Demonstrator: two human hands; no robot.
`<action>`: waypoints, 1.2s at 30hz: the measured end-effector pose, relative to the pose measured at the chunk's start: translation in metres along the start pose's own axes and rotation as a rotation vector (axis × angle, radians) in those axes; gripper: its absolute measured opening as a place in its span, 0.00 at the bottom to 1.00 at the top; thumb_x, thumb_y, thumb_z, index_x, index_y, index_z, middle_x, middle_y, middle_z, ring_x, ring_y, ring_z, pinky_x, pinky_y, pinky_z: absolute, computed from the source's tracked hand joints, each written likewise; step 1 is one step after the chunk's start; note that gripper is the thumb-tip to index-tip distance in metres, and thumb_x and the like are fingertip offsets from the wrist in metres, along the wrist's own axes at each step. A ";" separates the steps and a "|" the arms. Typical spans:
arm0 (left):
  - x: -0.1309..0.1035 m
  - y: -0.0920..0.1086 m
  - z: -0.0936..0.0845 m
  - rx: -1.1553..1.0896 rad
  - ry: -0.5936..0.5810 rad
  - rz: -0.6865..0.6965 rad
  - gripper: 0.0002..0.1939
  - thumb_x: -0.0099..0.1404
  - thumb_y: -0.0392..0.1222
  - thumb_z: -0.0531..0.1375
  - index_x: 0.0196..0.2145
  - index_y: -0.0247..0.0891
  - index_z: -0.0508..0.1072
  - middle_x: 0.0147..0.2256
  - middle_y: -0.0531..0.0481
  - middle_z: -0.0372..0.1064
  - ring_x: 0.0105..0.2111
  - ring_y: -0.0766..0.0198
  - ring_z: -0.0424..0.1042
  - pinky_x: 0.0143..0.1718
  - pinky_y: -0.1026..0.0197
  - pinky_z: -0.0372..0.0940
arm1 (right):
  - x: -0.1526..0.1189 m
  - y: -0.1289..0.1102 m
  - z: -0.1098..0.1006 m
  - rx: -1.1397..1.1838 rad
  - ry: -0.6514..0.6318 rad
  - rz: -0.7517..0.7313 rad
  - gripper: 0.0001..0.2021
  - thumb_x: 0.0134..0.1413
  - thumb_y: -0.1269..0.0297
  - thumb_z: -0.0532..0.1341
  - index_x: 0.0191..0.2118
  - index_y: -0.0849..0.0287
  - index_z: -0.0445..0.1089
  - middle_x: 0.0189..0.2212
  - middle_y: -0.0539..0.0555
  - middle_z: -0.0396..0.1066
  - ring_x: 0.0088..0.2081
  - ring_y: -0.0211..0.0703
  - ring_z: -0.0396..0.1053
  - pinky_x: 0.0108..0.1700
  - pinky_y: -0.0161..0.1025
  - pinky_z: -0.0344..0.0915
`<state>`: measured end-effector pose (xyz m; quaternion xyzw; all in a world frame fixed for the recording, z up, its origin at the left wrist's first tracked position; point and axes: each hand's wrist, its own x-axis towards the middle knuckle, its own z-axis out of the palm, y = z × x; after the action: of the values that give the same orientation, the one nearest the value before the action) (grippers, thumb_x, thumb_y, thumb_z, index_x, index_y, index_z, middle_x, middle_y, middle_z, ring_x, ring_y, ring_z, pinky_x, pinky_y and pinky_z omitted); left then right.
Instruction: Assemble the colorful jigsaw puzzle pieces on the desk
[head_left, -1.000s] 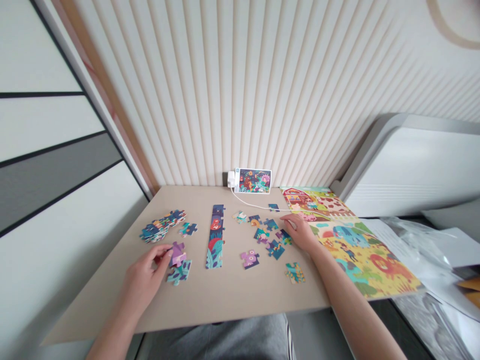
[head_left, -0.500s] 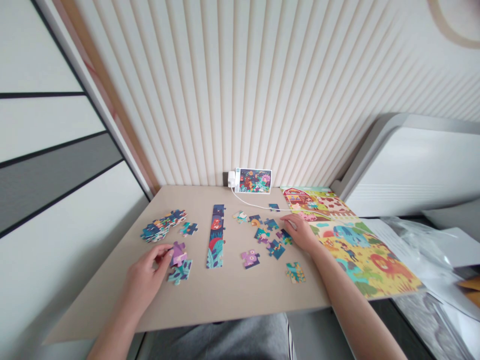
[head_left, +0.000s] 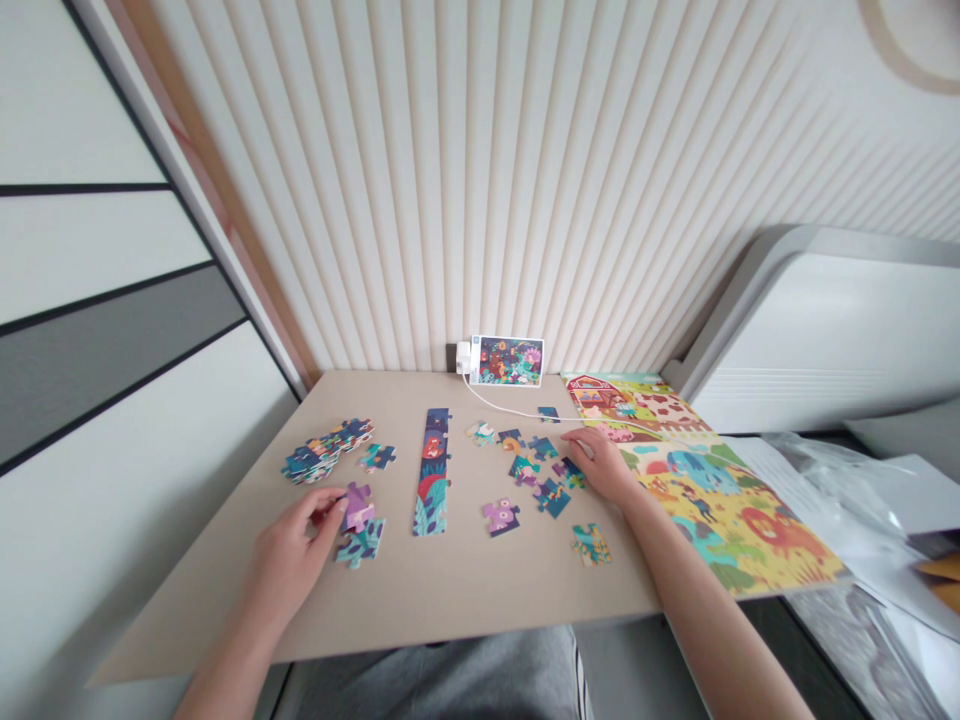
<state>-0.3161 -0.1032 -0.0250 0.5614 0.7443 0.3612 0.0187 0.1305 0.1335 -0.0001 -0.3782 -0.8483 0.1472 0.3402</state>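
Observation:
My left hand (head_left: 300, 535) pinches a purple puzzle piece (head_left: 359, 506) at its left edge. A teal leaf-patterned puzzle piece (head_left: 361, 543) lies partly under it. Right of these stands a joined strip of puzzle pieces (head_left: 432, 472), dark blue at the top, red in the middle, teal at the bottom. My right hand (head_left: 600, 463) rests on the table with fingers stretched out and nothing visible in them. Beside its fingertips lie several loose puzzle pieces (head_left: 553, 497). A pink-purple piece (head_left: 500, 516) and a yellow-teal piece (head_left: 592, 545) lie nearer to me.
A heap of puzzle pieces (head_left: 322, 455) sits at the left, with a single piece (head_left: 377, 457) beside it. A picture card (head_left: 511, 361) leans on the wall by a white charger (head_left: 463, 357), whose cable (head_left: 502, 409) crosses the table (head_left: 465, 600). Two picture boards (head_left: 735, 520) lie right.

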 end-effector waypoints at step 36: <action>-0.001 -0.008 0.005 0.015 -0.051 0.071 0.19 0.71 0.55 0.54 0.51 0.42 0.73 0.45 0.46 0.76 0.38 0.58 0.75 0.43 0.59 0.69 | -0.001 0.003 -0.001 -0.016 -0.042 0.018 0.12 0.64 0.63 0.55 0.44 0.54 0.76 0.42 0.56 0.78 0.46 0.50 0.74 0.52 0.50 0.69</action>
<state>-0.3202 -0.1026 -0.0344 0.5966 0.7259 0.3416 0.0208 0.1332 0.1348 -0.0018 -0.3855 -0.8528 0.1513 0.3181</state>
